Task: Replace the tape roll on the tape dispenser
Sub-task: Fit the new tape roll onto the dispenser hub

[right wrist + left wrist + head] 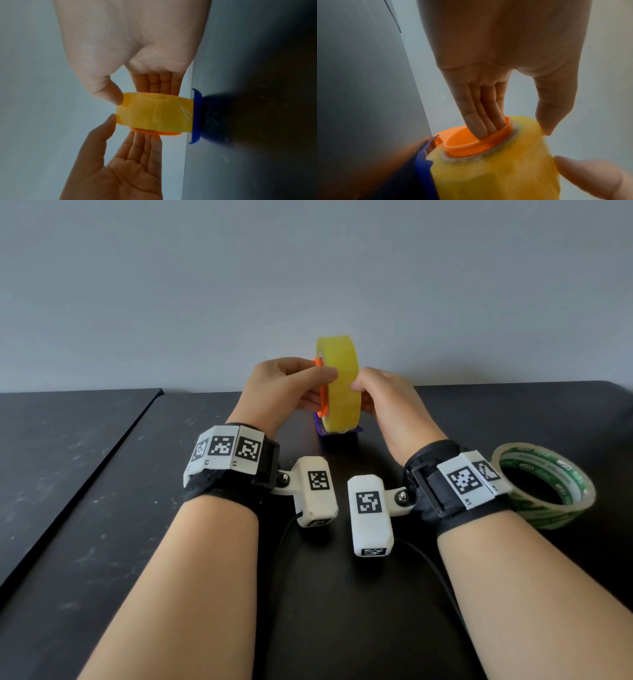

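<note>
A yellow tape roll (342, 385) stands upright on edge, its lower rim down in the blue dispenser (337, 434) on the black table. An orange hub (320, 392) sticks out of the roll's left side. My left hand (308, 386) pinches the roll: its fingers (481, 124) reach into the orange hub (471, 143) and the thumb lies on the roll's outer face. My right hand (364, 395) grips the roll (154, 113) from the other side, with its thumb (111, 94) on the outer face and its fingers behind the roll. Most of the blue dispenser (197, 116) is hidden.
A second tape roll (544, 484), clear with green print, lies flat on the table just right of my right wrist. The black table (102, 508) ends at a grey wall behind the dispenser. A seam runs diagonally across the table's left part. A black cable (428, 563) lies between my forearms.
</note>
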Tool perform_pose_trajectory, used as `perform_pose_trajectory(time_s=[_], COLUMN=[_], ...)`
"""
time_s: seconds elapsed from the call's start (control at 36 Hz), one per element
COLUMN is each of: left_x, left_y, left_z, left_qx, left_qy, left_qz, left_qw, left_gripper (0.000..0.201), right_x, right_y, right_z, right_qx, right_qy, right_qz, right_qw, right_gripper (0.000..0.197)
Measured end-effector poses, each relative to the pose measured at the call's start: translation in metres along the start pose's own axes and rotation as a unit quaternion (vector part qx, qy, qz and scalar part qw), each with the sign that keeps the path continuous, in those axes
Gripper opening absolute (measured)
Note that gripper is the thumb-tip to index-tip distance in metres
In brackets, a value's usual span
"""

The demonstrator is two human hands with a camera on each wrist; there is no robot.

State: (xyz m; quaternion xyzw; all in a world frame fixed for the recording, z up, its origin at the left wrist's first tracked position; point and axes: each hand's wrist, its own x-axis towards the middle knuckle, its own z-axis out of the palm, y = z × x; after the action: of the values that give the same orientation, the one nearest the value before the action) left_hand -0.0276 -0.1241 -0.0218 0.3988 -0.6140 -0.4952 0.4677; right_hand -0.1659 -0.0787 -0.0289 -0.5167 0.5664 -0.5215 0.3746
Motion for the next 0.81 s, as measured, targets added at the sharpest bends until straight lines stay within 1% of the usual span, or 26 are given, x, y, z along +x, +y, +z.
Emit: perform_pose_trajectory(time_s=[0.11, 0.19, 0.28, 0.36, 0.39, 0.5, 0.56, 0.58, 0.67, 0.72, 0.81], left_x=[0.0001, 0.0, -0.0001, -0.0001, 0.0, -0.0003, -0.0001, 0.0, 0.0004, 0.0009, 0.0017], left_y=[0.0001, 0.0007, 0.0003, 0.0004, 0.0004, 0.0013, 0.0007, 0.0005, -0.0011, -0.0019, -0.0022], left_z=[0.0006, 0.0013, 0.0024, 0.0023, 0.0023, 0.0039, 0.0047, 0.005, 0.0053, 0.0051, 0.0038], left_qx=[0.0, 0.002, 0.003, 0.005, 0.006, 0.013, 0.018, 0.021, 0.029, 0.03, 0.029], left_qy=[0.003, 0.007, 0.012, 0.017, 0.019, 0.039, 0.051, 0.057, 0.067, 0.066, 0.06], left_qz=[0.002, 0.005, 0.004, 0.005, 0.007, 0.015, 0.019, 0.021, 0.025, 0.022, 0.012], left_qw=[1.0, 1.0, 1.0, 1.0, 1.0, 0.999, 0.998, 0.998, 0.997, 0.997, 0.998], left_gripper=[0.012, 0.012, 0.012, 0.013, 0.014, 0.019, 0.024, 0.027, 0.034, 0.035, 0.035], right_x=[-0.001, 0.0026, 0.0035, 0.0025, 0.0024, 0.0044, 0.0056, 0.006, 0.0051, 0.0041, 0.0021], right_y=[-0.001, 0.0013, 0.0017, 0.0001, 0.0002, 0.0029, 0.005, 0.0056, 0.0056, 0.0049, 0.0035], right_z=[0.0001, -0.0001, -0.0006, -0.0014, -0.0016, -0.0021, -0.0023, -0.0026, -0.0032, -0.0036, -0.0027], right_qx=[0.011, 0.014, 0.012, 0.011, 0.013, 0.018, 0.015, 0.016, 0.018, 0.015, 0.003], right_qy=[-0.006, 0.003, 0.0, -0.008, -0.007, -0.023, -0.033, -0.037, -0.037, -0.03, -0.02], right_qz=[-0.002, 0.005, -0.002, -0.018, -0.02, -0.028, -0.031, -0.031, -0.028, -0.023, -0.015], right_qw=[1.0, 1.0, 1.0, 1.0, 1.0, 0.999, 0.999, 0.999, 0.999, 0.999, 1.0], right_gripper=[0.031, 0.036, 0.021, 0.014, 0.015, 0.044, 0.053, 0.054, 0.05, 0.044, 0.026])
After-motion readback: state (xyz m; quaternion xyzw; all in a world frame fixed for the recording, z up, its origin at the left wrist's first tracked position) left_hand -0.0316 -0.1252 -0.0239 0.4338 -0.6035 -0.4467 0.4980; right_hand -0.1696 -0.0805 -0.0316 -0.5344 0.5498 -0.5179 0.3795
